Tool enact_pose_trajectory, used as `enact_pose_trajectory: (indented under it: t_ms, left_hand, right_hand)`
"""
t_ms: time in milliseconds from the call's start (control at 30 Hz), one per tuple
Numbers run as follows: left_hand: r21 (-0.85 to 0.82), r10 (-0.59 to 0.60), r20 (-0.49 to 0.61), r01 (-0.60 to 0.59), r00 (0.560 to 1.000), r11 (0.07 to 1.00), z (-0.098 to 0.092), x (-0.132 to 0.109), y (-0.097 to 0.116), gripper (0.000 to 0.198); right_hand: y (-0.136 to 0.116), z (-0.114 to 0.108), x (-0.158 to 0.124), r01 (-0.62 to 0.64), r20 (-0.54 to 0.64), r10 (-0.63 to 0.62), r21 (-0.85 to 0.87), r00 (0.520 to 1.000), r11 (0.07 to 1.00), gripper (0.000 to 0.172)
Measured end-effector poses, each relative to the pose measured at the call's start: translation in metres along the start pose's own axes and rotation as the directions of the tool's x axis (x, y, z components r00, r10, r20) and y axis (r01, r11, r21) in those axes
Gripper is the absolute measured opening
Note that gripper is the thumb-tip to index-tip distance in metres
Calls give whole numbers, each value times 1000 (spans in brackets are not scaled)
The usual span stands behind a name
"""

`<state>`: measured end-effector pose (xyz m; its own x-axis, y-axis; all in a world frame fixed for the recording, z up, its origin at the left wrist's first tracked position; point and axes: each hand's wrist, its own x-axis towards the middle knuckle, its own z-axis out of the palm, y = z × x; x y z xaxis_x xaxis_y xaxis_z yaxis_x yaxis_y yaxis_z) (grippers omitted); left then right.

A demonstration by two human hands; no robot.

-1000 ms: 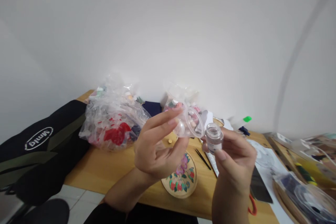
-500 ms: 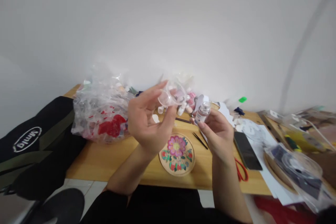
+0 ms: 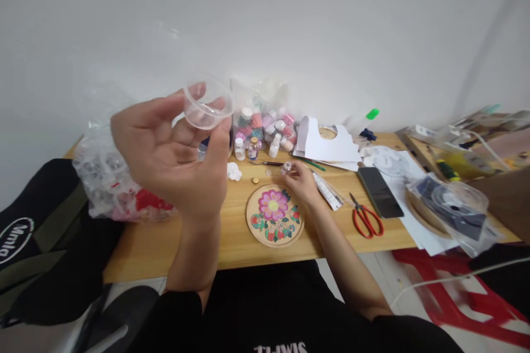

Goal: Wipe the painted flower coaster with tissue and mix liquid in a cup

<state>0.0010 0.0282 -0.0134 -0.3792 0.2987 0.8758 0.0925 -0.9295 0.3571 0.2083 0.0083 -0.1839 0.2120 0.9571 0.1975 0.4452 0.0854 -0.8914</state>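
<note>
My left hand [image 3: 178, 160] is raised at the left, its fingers and thumb closed round a clear plastic cup [image 3: 209, 113] with its mouth tilted up. My right hand [image 3: 302, 181] is low over the table, its fingertips round a small glass bottle [image 3: 287, 166] without a cap. Just in front lies a round wooden disc [image 3: 252, 226] painted with a pink flower [image 3: 273, 205] and red fruits. A small round cap [image 3: 255, 180] lies above the disc. Behind it stand a white-capped bottle [image 3: 239, 149], a brown-capped bottle [image 3: 253, 149] and a white bottle [image 3: 275, 145].
Bags of colourful jars [image 3: 279, 127] stand against the wall. Red-handled scissors [image 3: 366, 220], a phone [image 3: 381, 192] and a white tube [image 3: 328, 192] lie at the right. A crumpled plastic bag [image 3: 120, 182] and a black bag [image 3: 53, 231] are at the left.
My left hand has moved up and to the left with the cup. My right hand has gone down and left to the table with the bottle. The view has shifted.
</note>
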Motion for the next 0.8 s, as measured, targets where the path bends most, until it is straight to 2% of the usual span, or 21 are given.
enact_pose_trajectory:
  t_ms: [100, 233, 333, 433, 533, 633, 667, 733, 800]
  left_hand:
    - [34, 13, 41, -15, 999, 999, -3, 1, 1, 42]
    - [21, -55, -58, 56, 997, 998, 1, 1, 3, 43]
    - [-14, -54, -134, 53, 990, 999, 4, 1, 2, 43]
    - [-14, -49, -152, 48, 987, 999, 4, 3, -1, 42]
    - [25, -28, -122, 31, 992, 999, 2, 4, -3, 43]
    - [41, -62, -109, 67, 992, 997, 1, 3, 0, 37]
    - [39, -79, -109, 84, 991, 996, 1, 2, 1, 35]
    - [33, -87, -97, 90, 992, 995, 3, 2, 5, 32]
    - [38, -84, -92, 88, 992, 995, 3, 1, 7, 32]
  right_hand:
    - [14, 7, 3, -25, 25, 27, -89, 999, 996, 27]
    - [15, 10, 3, -16, 21, 20, -174, 1000, 985, 25]
    - [0, 4, 3, 14, 2, -14, -268, 1000, 963, 39]
    - [-28, -6, 3, 60, -3, -67, -408, 998, 911, 52]
    - [-60, -5, 3, 139, 122, -85, -545, 989, 827, 35]
    - [-81, 15, 5, 217, 308, -8, -650, 951, 729, 19]
    - [-85, 24, 7, 237, 356, 28, -678, 934, 696, 19]
    - [-88, 42, 12, 264, 419, 99, -721, 903, 640, 32]
    - [-87, 56, 19, 282, 452, 153, -750, 879, 599, 39]
